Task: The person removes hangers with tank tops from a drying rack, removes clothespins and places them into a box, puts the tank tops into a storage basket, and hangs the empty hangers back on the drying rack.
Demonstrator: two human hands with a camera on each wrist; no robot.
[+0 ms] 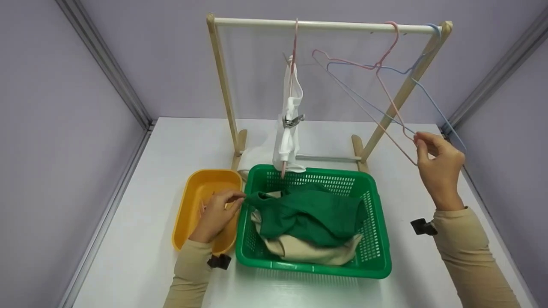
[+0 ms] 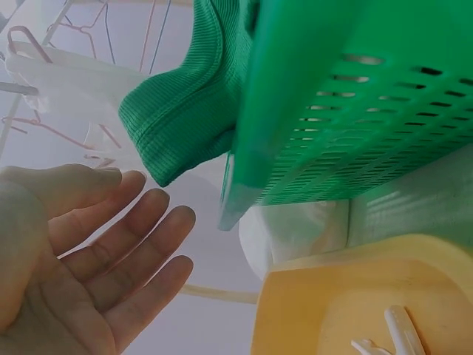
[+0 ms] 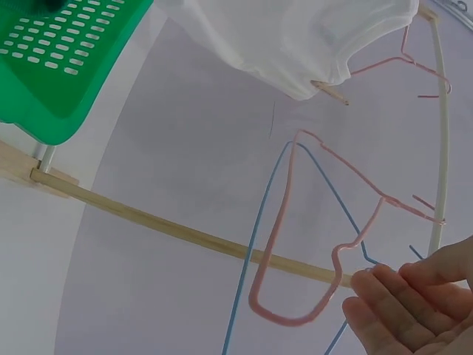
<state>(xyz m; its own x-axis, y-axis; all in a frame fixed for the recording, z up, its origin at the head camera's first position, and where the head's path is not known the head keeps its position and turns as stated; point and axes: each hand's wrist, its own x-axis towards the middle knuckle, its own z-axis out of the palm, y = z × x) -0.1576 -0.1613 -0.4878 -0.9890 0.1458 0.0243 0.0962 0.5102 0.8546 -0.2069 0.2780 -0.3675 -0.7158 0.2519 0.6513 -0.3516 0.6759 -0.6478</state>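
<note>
My left hand [image 1: 220, 211] is beside the left rim of a green basket [image 1: 383, 239], with its fingertips close to the edge of a green garment [image 1: 308, 211]. In the left wrist view its fingers extend loosely below a ribbed green edge that hangs over the rim. Whether they touch the cloth I cannot tell. My right hand [image 1: 441, 164] is raised at the lower right end of a pink hanger [image 1: 396, 109]. The right wrist view shows its fingers nearly straight, close to the hanger's notch. A blue hanger [image 1: 436, 105] hangs just behind. Beneath the green garment lies beige cloth [image 1: 312, 252].
A white rod [image 1: 257, 21] on wooden legs carries the hangers. A white garment [image 1: 287, 137] hangs from another pink hanger, with a shiny metal piece [image 1: 293, 121] on its front. Left of the basket stands a yellow tray [image 1: 182, 222] with small pegs inside. Walls close in both sides.
</note>
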